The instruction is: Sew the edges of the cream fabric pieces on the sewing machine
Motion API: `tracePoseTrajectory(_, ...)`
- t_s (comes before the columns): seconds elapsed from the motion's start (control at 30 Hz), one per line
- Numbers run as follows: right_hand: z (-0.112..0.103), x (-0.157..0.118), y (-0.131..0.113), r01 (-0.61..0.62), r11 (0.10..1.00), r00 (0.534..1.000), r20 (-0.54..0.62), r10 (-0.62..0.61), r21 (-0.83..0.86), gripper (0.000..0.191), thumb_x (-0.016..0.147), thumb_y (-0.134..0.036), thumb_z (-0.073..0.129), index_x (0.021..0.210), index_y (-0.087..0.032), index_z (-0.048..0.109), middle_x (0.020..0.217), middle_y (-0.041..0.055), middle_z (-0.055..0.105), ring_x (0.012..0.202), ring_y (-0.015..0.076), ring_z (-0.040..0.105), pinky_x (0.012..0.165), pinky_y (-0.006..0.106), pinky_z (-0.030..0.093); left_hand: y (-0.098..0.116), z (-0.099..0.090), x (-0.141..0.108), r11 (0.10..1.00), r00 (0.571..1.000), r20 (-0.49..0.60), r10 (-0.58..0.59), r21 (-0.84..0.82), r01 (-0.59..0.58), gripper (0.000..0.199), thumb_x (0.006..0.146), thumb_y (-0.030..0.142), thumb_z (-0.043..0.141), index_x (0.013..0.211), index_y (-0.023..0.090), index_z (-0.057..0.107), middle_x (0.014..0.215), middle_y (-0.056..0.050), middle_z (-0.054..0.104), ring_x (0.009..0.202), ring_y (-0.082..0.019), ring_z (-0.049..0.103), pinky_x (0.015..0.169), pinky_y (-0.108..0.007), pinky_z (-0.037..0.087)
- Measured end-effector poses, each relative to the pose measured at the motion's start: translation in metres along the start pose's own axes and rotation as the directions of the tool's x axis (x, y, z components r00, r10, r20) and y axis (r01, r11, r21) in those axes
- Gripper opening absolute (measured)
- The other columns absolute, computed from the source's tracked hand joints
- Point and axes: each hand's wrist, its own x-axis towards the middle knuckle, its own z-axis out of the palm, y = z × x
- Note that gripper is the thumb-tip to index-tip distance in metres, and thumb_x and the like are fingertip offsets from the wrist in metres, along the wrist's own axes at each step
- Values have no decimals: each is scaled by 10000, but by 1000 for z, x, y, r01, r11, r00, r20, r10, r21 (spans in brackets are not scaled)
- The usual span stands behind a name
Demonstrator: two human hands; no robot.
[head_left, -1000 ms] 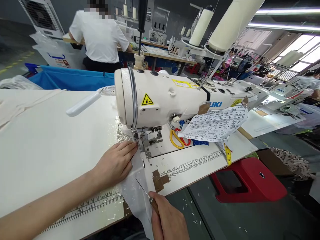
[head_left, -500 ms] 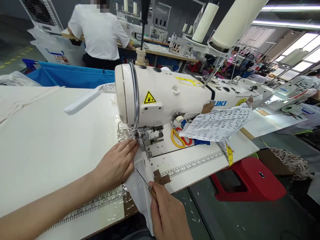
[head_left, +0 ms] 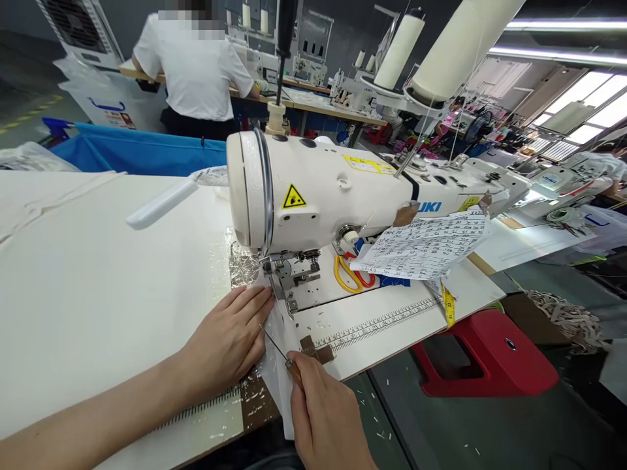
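A white sewing machine (head_left: 318, 189) stands on the table, its needle area just ahead of my left hand (head_left: 228, 336). That hand lies with its fingers together on thin white fabric (head_left: 278, 382), fingertips close to the presser foot. The fabric runs from the foot down over the table's front edge. My right hand (head_left: 326, 411) is closed around the wooden handle of an awl (head_left: 275, 343). The awl's thin metal tip points up and left, near my left thumb, over the fabric.
Yellow and red scissors (head_left: 349, 274) lie right of the needle area, beside a handwritten sheet (head_left: 424, 245) and a yellow measuring tape (head_left: 447, 305). A red stool (head_left: 494, 356) stands at the right. A person in a white shirt (head_left: 196, 72) sits beyond the blue cloth bin (head_left: 147, 151).
My left hand has shifted slightly down and right. My right hand and the awl have moved a little up and left. The fabric's lower end has shifted upward.
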Motion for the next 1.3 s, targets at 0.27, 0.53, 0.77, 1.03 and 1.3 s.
tracePoseTrajectory(0.27,-2,14,-5,16,1000,996,-87,-18,-16,385,868,-30,357,1172,-152,560,933,78,757,712,213,750,535,296,541,-2,-2,2,1000,1000,0,-16,-23,16,474,969,196,340,1371,116,578,1374,-131,624,1331,-266,501,1172,-457,350)
tracePoseTrajectory(0.53,3,29,-6,4,999,997,-82,-7,-33,360,889,-39,372,1162,-155,576,935,81,762,726,199,751,545,266,516,-13,-2,10,999,999,-11,-32,25,32,438,994,209,333,1283,80,636,1331,-157,618,1304,-300,485,1108,-470,405)
tracePoseTrajectory(0.77,7,43,-5,-4,1000,992,-125,2,-20,332,889,-52,375,1115,-150,598,884,76,773,685,214,750,526,283,489,-23,-5,17,995,999,-1,-34,93,34,421,957,190,394,1271,61,642,1226,-190,636,1202,-336,528,985,-488,492)
tracePoseTrajectory(1.03,8,40,-10,-38,983,988,-142,64,181,302,919,-88,352,1095,-137,592,815,61,758,657,209,740,547,274,499,-33,-8,18,987,1000,1,10,159,-10,396,917,53,413,1212,78,677,1254,-166,676,1254,-314,545,1068,-485,438)
tracePoseTrajectory(1.3,7,38,-10,-40,981,990,-127,65,189,297,927,-119,344,1038,-149,617,785,61,750,630,227,727,519,290,481,-2,-7,13,995,999,-39,15,99,-11,420,980,233,395,1223,35,675,1256,-178,689,1253,-317,567,1086,-467,419)
